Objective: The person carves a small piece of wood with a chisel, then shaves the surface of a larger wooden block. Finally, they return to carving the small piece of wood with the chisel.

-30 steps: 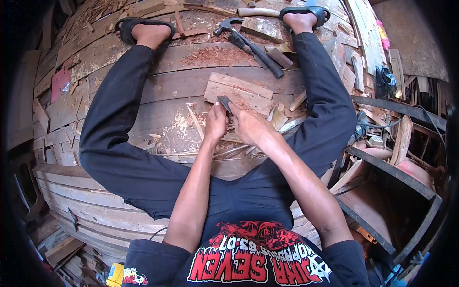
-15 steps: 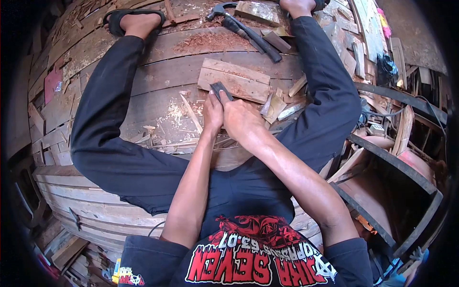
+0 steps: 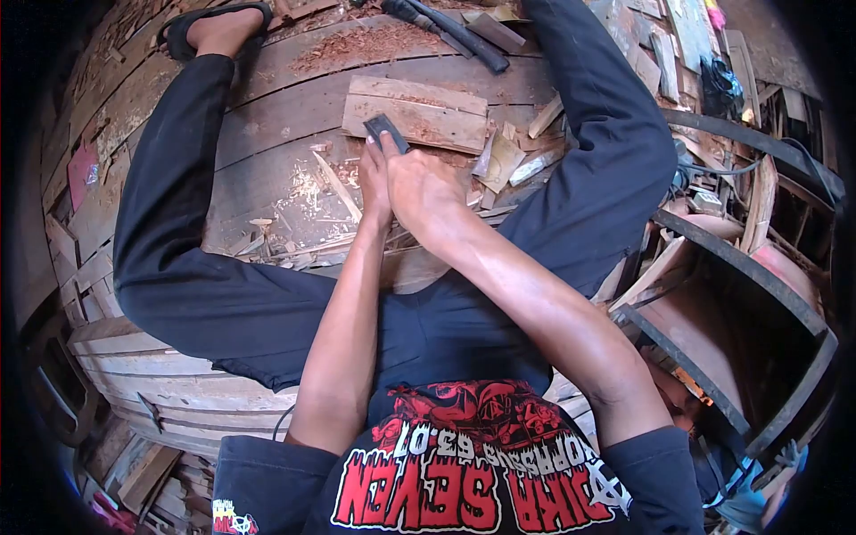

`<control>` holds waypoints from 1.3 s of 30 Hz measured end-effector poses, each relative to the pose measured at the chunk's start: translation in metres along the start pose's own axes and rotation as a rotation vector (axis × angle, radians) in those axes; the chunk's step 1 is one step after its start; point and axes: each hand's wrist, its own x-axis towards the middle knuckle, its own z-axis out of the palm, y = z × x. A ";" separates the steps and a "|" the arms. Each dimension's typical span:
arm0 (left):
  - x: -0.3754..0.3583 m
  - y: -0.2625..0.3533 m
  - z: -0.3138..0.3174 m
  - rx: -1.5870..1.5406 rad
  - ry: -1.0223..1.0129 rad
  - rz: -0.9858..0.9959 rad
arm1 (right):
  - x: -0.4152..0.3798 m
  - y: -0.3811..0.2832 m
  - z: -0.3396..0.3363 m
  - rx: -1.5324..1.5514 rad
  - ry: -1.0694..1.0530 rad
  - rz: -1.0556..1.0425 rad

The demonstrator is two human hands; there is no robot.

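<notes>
I sit on a plank floor with my legs spread. My left hand and my right hand are pressed together between my knees. Both grip a small dark flat blade that sticks out past the fingertips. The blade's tip rests at the near edge of a short wooden board lying flat on the floor. Whatever lies under my palms is hidden.
Wood shavings and splinters litter the floor around my hands. A hammer lies beyond the board near the top edge. Offcuts sit beside my right leg. To the right stands a metal frame among scrap timber.
The view has tilted down and my hands with the blade have shifted left and upward in frame, staying against the board's near edge. My grip is unchanged.
</notes>
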 end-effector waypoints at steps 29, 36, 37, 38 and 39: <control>0.015 0.002 -0.033 -0.451 -0.377 -0.396 | 0.003 0.034 -0.028 0.151 -0.131 -0.088; 0.017 0.001 -0.037 -0.460 -0.392 -0.477 | 0.006 0.032 -0.012 0.147 -0.062 -0.096; 0.014 0.001 -0.034 -0.463 -0.375 -0.470 | 0.003 0.032 -0.010 0.134 -0.072 -0.077; 0.015 -0.002 -0.035 -0.473 -0.400 -0.465 | -0.001 0.029 -0.007 0.120 -0.081 -0.060; 0.016 -0.005 -0.035 -0.488 -0.425 -0.460 | -0.004 0.026 -0.006 0.102 -0.091 -0.045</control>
